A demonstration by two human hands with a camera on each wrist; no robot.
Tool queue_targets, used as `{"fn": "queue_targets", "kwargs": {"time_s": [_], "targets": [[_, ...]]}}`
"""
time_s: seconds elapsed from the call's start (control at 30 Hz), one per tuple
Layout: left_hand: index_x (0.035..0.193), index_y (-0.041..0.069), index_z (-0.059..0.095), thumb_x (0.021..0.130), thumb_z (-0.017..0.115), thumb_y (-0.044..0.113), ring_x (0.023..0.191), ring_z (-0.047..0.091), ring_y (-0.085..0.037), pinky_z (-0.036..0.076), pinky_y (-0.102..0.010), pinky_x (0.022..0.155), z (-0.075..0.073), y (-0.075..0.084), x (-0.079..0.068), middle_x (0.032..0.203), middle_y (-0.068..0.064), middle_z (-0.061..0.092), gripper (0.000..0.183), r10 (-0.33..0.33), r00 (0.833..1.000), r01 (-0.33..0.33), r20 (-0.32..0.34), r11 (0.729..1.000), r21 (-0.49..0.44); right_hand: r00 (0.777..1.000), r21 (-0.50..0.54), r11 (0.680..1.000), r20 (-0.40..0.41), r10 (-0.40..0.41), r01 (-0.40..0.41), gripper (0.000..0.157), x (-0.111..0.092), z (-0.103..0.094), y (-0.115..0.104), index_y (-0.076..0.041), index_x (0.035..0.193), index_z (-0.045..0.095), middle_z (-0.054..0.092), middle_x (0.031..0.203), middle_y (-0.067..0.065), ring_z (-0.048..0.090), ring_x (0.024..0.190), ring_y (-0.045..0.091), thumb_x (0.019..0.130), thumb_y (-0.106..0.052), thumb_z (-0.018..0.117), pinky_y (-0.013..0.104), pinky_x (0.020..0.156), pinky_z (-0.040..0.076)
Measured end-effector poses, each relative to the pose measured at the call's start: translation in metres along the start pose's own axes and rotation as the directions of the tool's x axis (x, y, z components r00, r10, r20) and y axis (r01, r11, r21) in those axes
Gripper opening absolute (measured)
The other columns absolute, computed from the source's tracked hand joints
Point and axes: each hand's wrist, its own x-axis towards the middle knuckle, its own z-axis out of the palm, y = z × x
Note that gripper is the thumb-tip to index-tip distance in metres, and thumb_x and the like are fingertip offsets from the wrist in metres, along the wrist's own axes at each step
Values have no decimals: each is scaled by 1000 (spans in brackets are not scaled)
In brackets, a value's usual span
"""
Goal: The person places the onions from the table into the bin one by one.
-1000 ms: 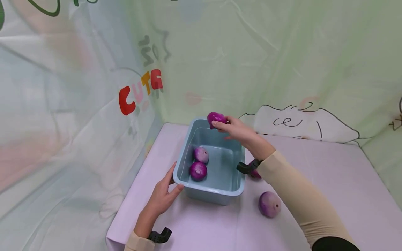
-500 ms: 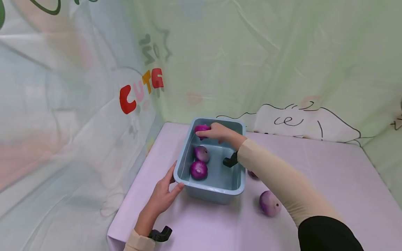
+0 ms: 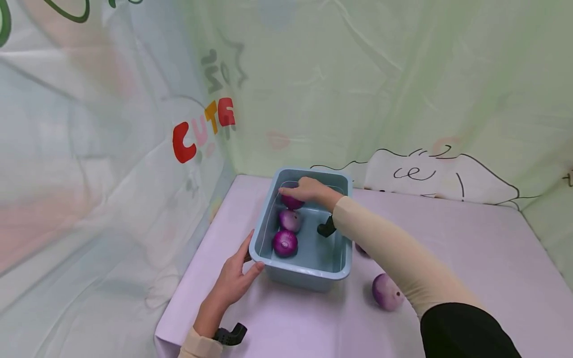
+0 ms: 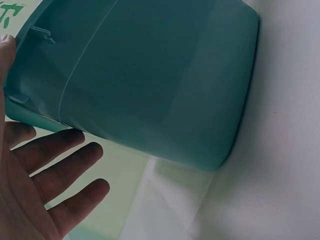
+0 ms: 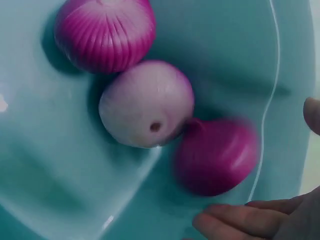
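A blue plastic basin [image 3: 304, 272] holds three red onions in a row along its left side: a dark one [image 3: 285, 243] in front, a paler one [image 3: 290, 221] in the middle and a deep purple onion [image 5: 217, 157] at the far end. My right hand [image 3: 312, 191] is inside the basin over the far onion, thumb and fingers spread apart. In the right wrist view its fingertips are just off that onion, which is blurred. My left hand [image 3: 234, 278] touches the basin's near left corner, thumb near the rim and straight fingers spread along the outer wall.
Right of the basin, a pale purple onion [image 3: 387, 292] lies on the lilac tablecloth [image 3: 309, 323]. Another onion [image 3: 361, 250] is partly hidden behind the right sleeve. Printed curtains [image 3: 286, 89] enclose the table at the back and left.
My right hand has carried the purple onion from above the basin's far rim down inside and let it go behind the other two. My left hand has stayed at the corner.
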Motion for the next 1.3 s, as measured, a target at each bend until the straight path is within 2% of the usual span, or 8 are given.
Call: {"fn": "queue_targets", "kwargs": {"time_s": [0.1, 0.3, 0.53, 0.7, 0.83, 1.0, 1.2, 1.3], "targets": [[167, 28, 24, 101, 68, 37, 122, 63, -29, 52, -61, 96, 0, 0, 1, 160, -2, 44, 79, 2, 1000, -2, -5, 1000, 4, 999, -39, 999, -32, -10, 9, 94, -5, -6, -2, 9, 157, 34, 38, 159, 26, 37, 145, 40, 100, -64, 51, 52, 118, 33], [167, 31, 24, 101, 68, 39, 122, 64, -29, 53, -60, 94, -1, 0, 2, 161, -1, 43, 80, -16, 1000, 16, -13, 1000, 16, 999, -66, 997, -42, -31, 29, 89, -8, -12, -2, 10, 156, 33, 37, 160, 27, 34, 148, 40, 103, -59, 50, 50, 120, 29], [167, 30, 25, 101, 68, 39, 122, 64, -29, 53, -60, 94, -1, -2, 1, 160, -1, 44, 79, -17, 1000, 17, -13, 1000, 20, 999, -49, 999, -32, -16, 15, 91, -7, -13, 3, 9, 157, 34, 37, 160, 26, 36, 147, 39, 102, -61, 52, 50, 119, 31], [167, 31, 24, 101, 68, 39, 122, 64, -29, 53, -60, 94, 0, -2, 2, 160, -1, 44, 80, -16, 1000, 16, -11, 1000, 13, 996, 7, 999, -67, -52, 52, 87, -16, -22, 8, 8, 153, 42, 44, 154, 26, 43, 141, 39, 101, -61, 53, 52, 114, 37], [167, 30, 24, 101, 68, 40, 122, 64, -30, 53, -60, 94, 1, -2, 3, 160, -2, 44, 80, -16, 1000, 16, -4, 1000, 15, 994, 118, 989, -69, -82, 90, 79, -35, -39, 15, 1, 151, 48, 53, 147, 21, 50, 134, 36, 102, -60, 54, 53, 109, 43], [167, 31, 24, 101, 68, 40, 122, 64, -30, 53, -60, 95, -1, 0, 4, 160, -1, 45, 80, -21, 1000, 21, -7, 1000, 19, 986, 250, 956, -105, -132, 155, 72, -71, -67, 17, -1, 153, 46, 54, 145, 22, 54, 131, 38, 104, -53, 56, 55, 104, 48], [167, 31, 23, 101, 68, 40, 121, 64, -32, 54, -60, 93, -2, 1, 3, 159, -3, 45, 81, -29, 1000, 30, -9, 999, 22, 948, 101, 975, -272, -163, 197, 76, -118, -87, 36, -1, 155, 41, 53, 147, 24, 50, 135, 41, 104, -54, 55, 61, 105, 45], [167, 31, 23, 100, 68, 40, 121, 64, -33, 54, -60, 92, -3, 1, 2, 159, -3, 45, 81, -34, 999, 35, -12, 999, 28, 937, 38, 982, -308, -164, 184, 77, -136, -89, 50, 2, 155, 39, 53, 146, 28, 50, 135, 44, 104, -52, 57, 62, 103, 46]]}}
